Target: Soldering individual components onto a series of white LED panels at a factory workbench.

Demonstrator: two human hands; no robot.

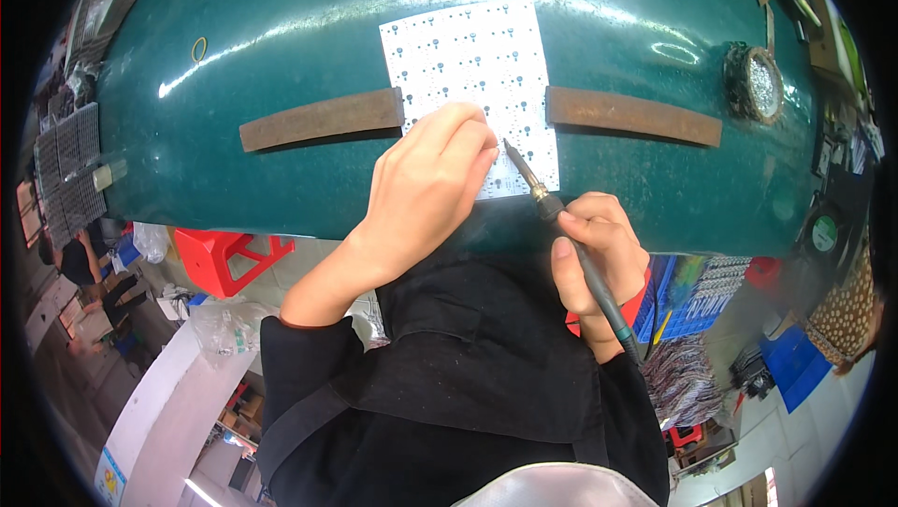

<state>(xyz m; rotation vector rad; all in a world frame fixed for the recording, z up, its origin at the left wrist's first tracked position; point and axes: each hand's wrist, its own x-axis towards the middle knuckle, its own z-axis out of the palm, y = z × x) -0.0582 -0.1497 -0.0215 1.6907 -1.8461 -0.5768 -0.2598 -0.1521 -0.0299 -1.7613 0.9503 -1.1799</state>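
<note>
A white circuit board sheet (458, 39) with rows of dark dots lies on the green tabletop (309, 11). My right hand (603, 259) is wrapped round a soldering iron (582, 259). The iron slants up and left, its dark tip over the board's lower part, close to the left fingertips. My left hand (426, 180) rests over the board's lower left, thumb and fingers pinched together. Whatever it pinches is hidden or too small to name. Flat brown bars lie at the board's left (323, 120) and right (636, 116) edges, their ends against it.
On the right of the table stands a round dark container (751, 86) with shiny grey content. A yellow rubber band (198, 49) lies at the left. Stacked grey trays (70, 170) line the left edge. Below are a red stool (220, 259) and a blue crate (697, 292).
</note>
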